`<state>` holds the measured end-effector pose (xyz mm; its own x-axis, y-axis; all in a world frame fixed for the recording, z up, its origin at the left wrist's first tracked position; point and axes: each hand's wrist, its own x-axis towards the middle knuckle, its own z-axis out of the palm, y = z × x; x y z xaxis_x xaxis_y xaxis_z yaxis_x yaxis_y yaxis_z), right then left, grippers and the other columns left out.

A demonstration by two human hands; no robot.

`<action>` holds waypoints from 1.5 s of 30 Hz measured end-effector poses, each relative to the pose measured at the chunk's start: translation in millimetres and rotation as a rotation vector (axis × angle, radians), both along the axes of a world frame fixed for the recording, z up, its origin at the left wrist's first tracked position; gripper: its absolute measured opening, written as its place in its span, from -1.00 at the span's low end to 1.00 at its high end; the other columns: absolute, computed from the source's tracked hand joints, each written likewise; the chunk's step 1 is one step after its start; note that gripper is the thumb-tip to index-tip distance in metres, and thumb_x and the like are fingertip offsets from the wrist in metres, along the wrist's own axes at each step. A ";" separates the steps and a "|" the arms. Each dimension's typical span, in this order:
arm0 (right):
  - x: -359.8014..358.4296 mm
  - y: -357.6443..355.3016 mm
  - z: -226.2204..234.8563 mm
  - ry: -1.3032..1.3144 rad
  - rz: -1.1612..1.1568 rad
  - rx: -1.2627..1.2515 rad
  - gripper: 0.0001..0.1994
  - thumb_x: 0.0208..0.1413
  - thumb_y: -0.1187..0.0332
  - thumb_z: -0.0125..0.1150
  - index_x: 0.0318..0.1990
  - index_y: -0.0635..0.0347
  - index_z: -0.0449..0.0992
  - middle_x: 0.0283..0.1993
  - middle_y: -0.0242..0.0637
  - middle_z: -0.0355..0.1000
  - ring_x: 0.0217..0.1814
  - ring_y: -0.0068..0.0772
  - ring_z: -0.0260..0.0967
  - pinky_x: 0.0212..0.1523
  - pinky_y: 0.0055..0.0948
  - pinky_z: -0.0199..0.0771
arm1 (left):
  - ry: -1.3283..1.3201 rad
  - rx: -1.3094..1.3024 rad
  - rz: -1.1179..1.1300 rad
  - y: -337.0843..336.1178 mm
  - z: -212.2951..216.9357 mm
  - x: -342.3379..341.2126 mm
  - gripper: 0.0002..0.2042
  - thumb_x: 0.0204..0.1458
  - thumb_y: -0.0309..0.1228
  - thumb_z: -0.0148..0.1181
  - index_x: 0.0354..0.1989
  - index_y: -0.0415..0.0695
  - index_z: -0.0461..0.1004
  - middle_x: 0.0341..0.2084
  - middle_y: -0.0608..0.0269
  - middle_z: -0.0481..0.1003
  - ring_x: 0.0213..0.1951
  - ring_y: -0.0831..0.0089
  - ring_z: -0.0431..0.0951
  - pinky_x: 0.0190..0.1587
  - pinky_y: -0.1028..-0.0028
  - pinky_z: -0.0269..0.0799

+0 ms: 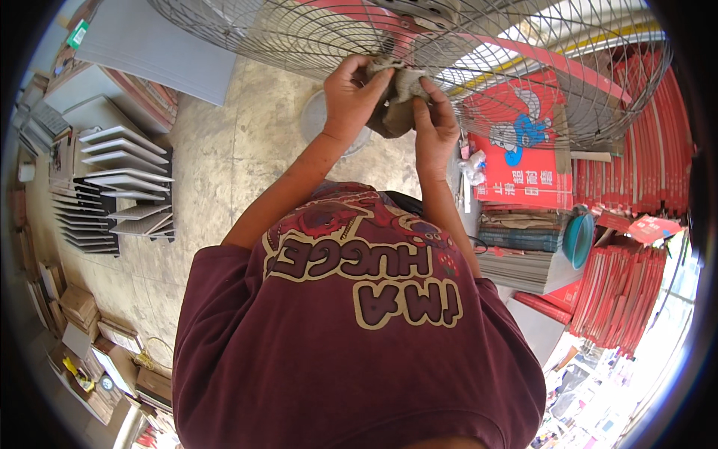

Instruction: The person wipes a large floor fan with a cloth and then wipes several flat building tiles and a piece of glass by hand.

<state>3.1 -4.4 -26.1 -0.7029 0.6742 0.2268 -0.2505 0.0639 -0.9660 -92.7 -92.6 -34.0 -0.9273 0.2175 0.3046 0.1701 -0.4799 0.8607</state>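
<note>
One rag (396, 123): grey-brown, crumpled, set at twelve o'clock, close under the hub of the fan (407, 34); gathered along the top, with a darker fold sagging below.
Left hand (350, 97): on the rag's eleven o'clock side; closed in a pinch, thumb against fingers, with cloth caught between.
Right hand (440, 135): on the rag's one o'clock side; likewise pinching cloth between thumb and fingertips, palm clear of the bulk.
Weight and feel: probably light, limp and soft, with little risk of breaking; damp or dry, cannot tell.
Best hold: by the gathered upper edge, at two well-parted points, fingertips only; the loose fold likely to snag on wire if left hanging.
Wire guard (262, 37): arching from eleven to two o'clock, directly behind the rag; touching or just apart, cannot tell.
Red blade (516, 51): inside the guard, slanting toward two o'clock.
Pale disc (314, 116): on the floor (217, 157), near eleven o'clock, partly hidden by the left forearm.
Rack of boards (127, 161): between nine and ten o'clock, well apart from the rag.
Red cartons (636, 142): stacked between two and three o'clock.
Teal bowl (580, 241): tipped on edge at three o'clock.
</note>
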 end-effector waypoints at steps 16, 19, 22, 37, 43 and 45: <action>24.0 16.4 6.6 0.068 -0.150 0.068 -0.68 0.08 0.57 0.05 0.03 0.26 0.34 -0.18 -0.43 0.38 -0.29 -0.75 0.25 -0.37 -0.76 0.24 | -0.268 -0.032 -0.110 -2.5 -6.1 -2.0 -0.84 -0.11 -0.45 0.29 -0.47 -0.24 0.44 -0.61 0.44 0.40 -0.57 0.75 0.29 -0.56 0.68 0.19; 7.5 5.0 2.4 0.043 -0.064 0.046 -0.69 0.06 0.57 0.08 -0.01 0.20 0.38 -0.30 -0.47 0.37 -0.36 -0.77 0.23 -0.33 -0.73 0.26 | -0.414 -0.028 -0.005 -26.9 -10.4 -17.8 -0.82 -0.09 -0.39 0.27 -0.44 -0.25 0.45 -0.59 0.41 0.42 -0.59 0.70 0.32 -0.57 0.65 0.22; -9.9 -0.7 -12.3 0.006 -0.010 0.082 -0.72 0.03 0.57 0.11 -0.05 0.18 0.40 -0.31 -0.49 0.37 -0.39 -0.76 0.24 -0.37 -0.73 0.27 | -0.488 -0.030 0.125 -52.3 -20.8 -32.7 -0.79 -0.10 -0.37 0.26 -0.38 -0.26 0.46 -0.57 0.40 0.43 -0.58 0.69 0.33 -0.56 0.65 0.21; -37.5 -72.5 -19.0 -0.319 0.337 0.294 -0.67 -0.04 0.50 0.16 -0.05 0.18 0.41 -0.13 -0.30 0.40 -0.22 -0.53 0.40 -0.38 -0.58 0.42 | -0.208 -0.181 -0.036 -130.3 -36.6 -25.6 -0.83 -0.02 -0.54 0.17 -0.23 -0.24 0.45 -0.39 0.36 0.49 -0.34 0.67 0.42 -0.28 0.64 0.33; -41.5 -91.1 -13.3 -0.297 0.324 0.227 -0.67 -0.02 0.51 0.15 -0.04 0.20 0.40 -0.18 -0.31 0.41 -0.30 -0.59 0.37 -0.36 -0.61 0.39 | -0.174 -0.229 -0.214 -144.0 -36.0 -22.3 -0.79 -0.01 -0.52 0.13 -0.17 -0.26 0.44 -0.38 0.34 0.48 -0.32 0.65 0.42 -0.25 0.62 0.34; -40.6 -95.9 -15.6 -0.323 0.326 0.190 -0.70 -0.02 0.51 0.15 -0.07 0.24 0.40 -0.22 -0.31 0.42 -0.34 -0.60 0.36 -0.37 -0.62 0.39 | -0.133 -0.253 -0.280 -150.9 -36.1 -22.2 -0.76 0.01 -0.52 0.12 -0.12 -0.26 0.41 -0.31 0.34 0.47 -0.25 0.64 0.41 -0.17 0.62 0.33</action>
